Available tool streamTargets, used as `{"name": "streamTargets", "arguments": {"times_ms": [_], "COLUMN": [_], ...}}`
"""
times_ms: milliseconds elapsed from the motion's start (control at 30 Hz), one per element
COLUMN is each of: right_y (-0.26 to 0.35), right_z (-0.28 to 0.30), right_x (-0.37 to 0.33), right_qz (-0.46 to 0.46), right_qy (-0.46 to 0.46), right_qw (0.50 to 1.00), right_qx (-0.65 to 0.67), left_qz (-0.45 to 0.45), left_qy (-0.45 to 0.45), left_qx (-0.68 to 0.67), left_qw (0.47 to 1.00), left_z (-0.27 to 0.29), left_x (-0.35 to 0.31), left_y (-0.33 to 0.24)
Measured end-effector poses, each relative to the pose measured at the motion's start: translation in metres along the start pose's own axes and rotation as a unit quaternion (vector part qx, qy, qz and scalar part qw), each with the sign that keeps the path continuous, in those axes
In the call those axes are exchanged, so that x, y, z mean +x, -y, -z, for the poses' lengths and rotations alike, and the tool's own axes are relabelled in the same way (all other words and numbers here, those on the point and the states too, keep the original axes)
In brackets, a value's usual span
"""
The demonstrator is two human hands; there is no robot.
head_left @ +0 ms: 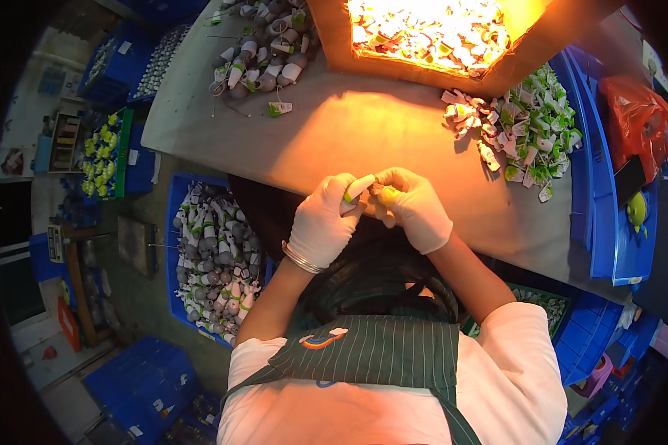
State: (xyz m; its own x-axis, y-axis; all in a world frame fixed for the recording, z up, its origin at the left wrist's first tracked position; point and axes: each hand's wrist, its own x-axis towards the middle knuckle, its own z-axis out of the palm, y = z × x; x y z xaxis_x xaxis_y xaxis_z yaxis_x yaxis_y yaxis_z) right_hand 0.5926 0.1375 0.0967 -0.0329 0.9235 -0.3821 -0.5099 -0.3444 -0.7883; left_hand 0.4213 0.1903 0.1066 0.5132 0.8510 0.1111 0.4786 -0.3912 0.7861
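Showing at the centre of the frame, a small white piece with a bright green band [361, 187] is pinched between the closed fingers of the white-gloved left hand [323, 219]. Just beside it, the fingers of the white-gloved right hand [421, 211] are bent together around a small yellowish piece [386, 194]; it is mostly covered, so whether the two pieces touch cannot be told. Both hands are held at the near edge of a grey-beige counter [252, 144].

The upper middle of the counter is taken up by a brown cardboard box [404, 72], by which the way to the far side is blocked; small white and green pieces are piled inside under a strong glare. Heaps are spread on either side of it: grey and white pieces with green bands [263, 55] at upper left, and white and green pieces [534, 130] at upper right. The right end of the counter is hemmed in by blue plastic trays [607, 200], with a crumpled red plastic bag [640, 111] set beyond. Below the left side of the counter, a blue plastic crate [174, 230] is filled with grey and white pieces.
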Motion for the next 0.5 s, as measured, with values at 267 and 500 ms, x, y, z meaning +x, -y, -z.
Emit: {"name": "streamTargets", "arguments": {"times_ms": [267, 500], "right_y": [0.002, 0.013], "right_z": [-0.002, 0.015], "right_x": [0.013, 0.014], "right_qz": [0.419, 0.218], "right_qy": [-0.089, -0.011], "right_qw": [0.757, 0.884], "right_qx": [-0.493, -0.413], "left_qz": [0.273, 0.054], "left_qy": [0.144, 0.079], "left_qx": [-0.329, -0.163], "left_qw": [0.893, 0.982], "left_z": [0.003, -0.019], "left_x": [0.003, -0.004], "left_y": [-0.014, 0.000]}}
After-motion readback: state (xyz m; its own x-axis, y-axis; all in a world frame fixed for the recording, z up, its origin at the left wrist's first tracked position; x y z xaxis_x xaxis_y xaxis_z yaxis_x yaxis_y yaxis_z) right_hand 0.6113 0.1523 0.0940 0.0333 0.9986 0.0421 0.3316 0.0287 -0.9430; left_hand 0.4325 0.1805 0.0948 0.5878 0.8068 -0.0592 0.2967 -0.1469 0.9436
